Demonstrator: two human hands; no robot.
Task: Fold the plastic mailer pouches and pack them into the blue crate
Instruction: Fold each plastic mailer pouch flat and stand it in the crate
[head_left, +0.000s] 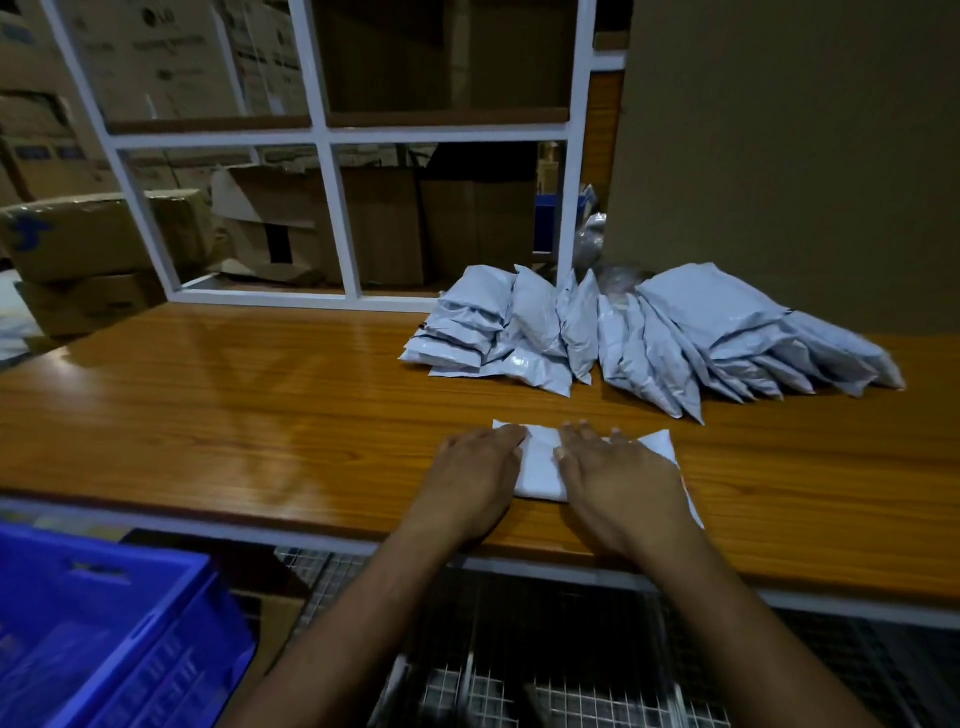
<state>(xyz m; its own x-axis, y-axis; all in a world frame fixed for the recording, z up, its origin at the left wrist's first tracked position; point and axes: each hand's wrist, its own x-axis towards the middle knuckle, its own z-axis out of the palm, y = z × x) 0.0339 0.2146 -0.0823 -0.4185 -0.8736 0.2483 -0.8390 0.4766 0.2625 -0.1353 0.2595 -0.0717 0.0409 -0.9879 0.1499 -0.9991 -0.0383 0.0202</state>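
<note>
Left hand and right hand press flat, fingers straight, on a white, creased, partly folded mailer pouch.

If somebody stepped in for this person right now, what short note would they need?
Left hand and right hand: both flat, fingers straight, pressing one white pouch on the wooden table near its front edge; the fold looks under way.
Pile of grey mailer pouches: further back on the table, to the right.
Blue crate: below the table's front edge, to the left; its contents are too dark to tell.
Left: finish this fold, put the pouch in the crate, then work through the pile.
</note>
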